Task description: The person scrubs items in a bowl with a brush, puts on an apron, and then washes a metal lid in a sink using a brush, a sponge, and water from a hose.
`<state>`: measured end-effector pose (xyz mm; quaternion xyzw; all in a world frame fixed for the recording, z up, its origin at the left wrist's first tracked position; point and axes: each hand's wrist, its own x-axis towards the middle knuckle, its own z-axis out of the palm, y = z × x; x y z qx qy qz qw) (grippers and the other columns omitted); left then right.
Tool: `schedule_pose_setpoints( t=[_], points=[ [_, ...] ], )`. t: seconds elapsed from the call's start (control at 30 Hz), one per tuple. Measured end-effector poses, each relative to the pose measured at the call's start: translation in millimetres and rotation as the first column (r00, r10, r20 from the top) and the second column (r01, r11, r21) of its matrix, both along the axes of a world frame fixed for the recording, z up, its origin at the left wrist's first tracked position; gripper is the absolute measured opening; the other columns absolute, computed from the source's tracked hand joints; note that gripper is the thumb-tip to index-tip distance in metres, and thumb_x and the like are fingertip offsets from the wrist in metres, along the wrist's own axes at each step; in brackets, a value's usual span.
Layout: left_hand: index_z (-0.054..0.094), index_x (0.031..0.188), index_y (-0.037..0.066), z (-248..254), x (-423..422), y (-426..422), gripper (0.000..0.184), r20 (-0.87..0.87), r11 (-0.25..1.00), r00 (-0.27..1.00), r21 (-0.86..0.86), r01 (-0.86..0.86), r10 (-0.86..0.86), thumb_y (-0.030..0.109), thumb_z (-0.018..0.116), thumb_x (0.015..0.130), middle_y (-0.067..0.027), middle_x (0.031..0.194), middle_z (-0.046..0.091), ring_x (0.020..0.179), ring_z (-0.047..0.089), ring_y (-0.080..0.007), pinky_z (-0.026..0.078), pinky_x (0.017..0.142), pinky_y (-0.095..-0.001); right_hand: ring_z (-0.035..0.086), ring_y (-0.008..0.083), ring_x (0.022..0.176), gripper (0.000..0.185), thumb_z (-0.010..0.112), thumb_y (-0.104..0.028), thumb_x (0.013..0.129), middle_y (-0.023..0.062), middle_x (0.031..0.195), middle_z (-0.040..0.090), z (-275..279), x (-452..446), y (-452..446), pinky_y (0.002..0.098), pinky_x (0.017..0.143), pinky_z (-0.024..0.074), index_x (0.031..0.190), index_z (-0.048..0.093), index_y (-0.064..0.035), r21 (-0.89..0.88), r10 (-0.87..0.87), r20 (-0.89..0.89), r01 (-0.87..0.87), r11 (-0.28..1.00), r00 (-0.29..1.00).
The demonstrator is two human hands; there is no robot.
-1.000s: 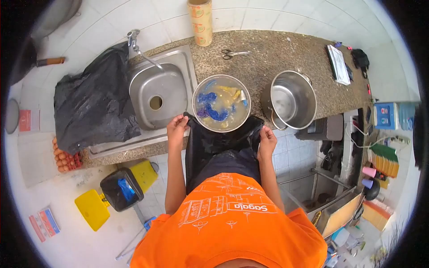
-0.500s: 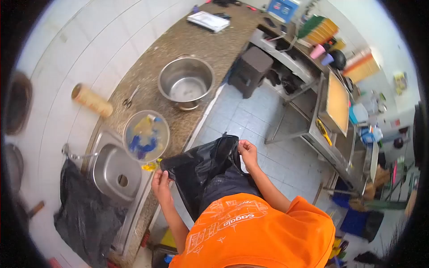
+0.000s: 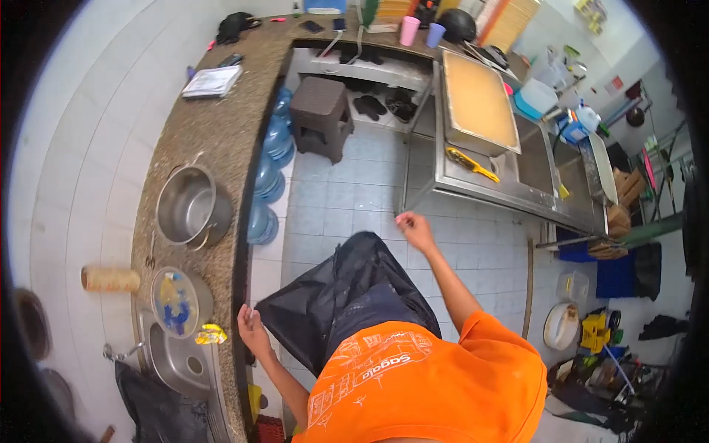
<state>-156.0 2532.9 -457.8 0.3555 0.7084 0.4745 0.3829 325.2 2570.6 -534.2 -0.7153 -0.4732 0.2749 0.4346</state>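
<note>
A black apron-like sheet [image 3: 325, 295] hangs from my waist below the orange shirt, spread out over the floor side. My left hand [image 3: 253, 331] is beside its left corner, fingers loosely apart and nothing visible in them. Beyond the sheet's right side, my right hand [image 3: 417, 232] is raised clear of it with loosely bent fingers, holding nothing visible. On the counter at left, a round bowl [image 3: 203, 295] contains blue and yellow items in liquid. A yellow packet [image 3: 211, 334] lies beside the bowl, and a steel pot [image 3: 188, 207] stands behind it.
A sink [image 3: 166, 358] is set in the counter [image 3: 181, 136] at left. A dark stool [image 3: 320, 111] and blue water bottles [image 3: 267, 177] stand on the floor. At right, a steel table [image 3: 487, 173] holds a large tray [image 3: 480, 100] and a yellow-handled tool [image 3: 473, 165].
The view has swung right, away from the sink. Both hands have let go of the black sheet's corners; my right hand has moved away from it.
</note>
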Motion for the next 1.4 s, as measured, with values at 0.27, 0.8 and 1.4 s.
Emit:
schedule_pose_setpoints(
  t=[0.27, 0.8, 1.4],
  points=[
    [0.053, 0.122, 0.006, 33, 149, -1, 0.037, 0.053, 0.968, 0.979, -0.143, 0.204, -0.198, 0.007, 0.057, 0.085, -0.0081, 0.113, 0.057, 0.086, 0.057, -0.0100, 0.045, 0.071, -0.0238, 0.058, 0.0333, 0.100, 0.029, 0.057, -0.019, 0.079, 0.0154, 0.105, 0.062, -6, 288, 10, 0.0423, 0.085, 0.0448, 0.107, 0.060, -0.0095, -0.035, -0.329, 0.602, 0.436, 0.899, 0.728],
    [0.060, 0.105, 0.004, -119, 74, -143, 0.027, -0.338, 0.952, 0.939, -0.303, -0.041, -0.066, 0.010, 0.062, 0.080, -0.0065, 0.086, 0.063, 0.069, 0.058, -0.0116, 0.046, 0.060, -0.0249, 0.057, 0.0394, 0.092, 0.026, 0.053, -0.022, 0.086, 0.0218, 0.096, 0.061, 11, 310, 2, 0.0460, 0.075, 0.0451, 0.109, 0.054, -0.0084, -0.408, 0.123, 0.558, 0.142, 0.902, 0.821],
    [0.063, 0.099, 0.006, -215, 70, -319, 0.031, -0.308, 0.755, 0.910, -0.516, -0.405, 0.278, 0.028, 0.064, 0.077, -0.0139, 0.084, 0.068, 0.080, 0.065, -0.0267, 0.051, 0.074, -0.0353, 0.062, 0.0375, 0.076, 0.030, 0.055, -0.028, 0.088, 0.0195, 0.080, 0.064, 149, -238, 131, 0.0416, 0.065, 0.0474, 0.106, 0.062, -0.0059, 0.045, 0.878, 0.351, -0.943, 0.331, 0.325]
  ],
)
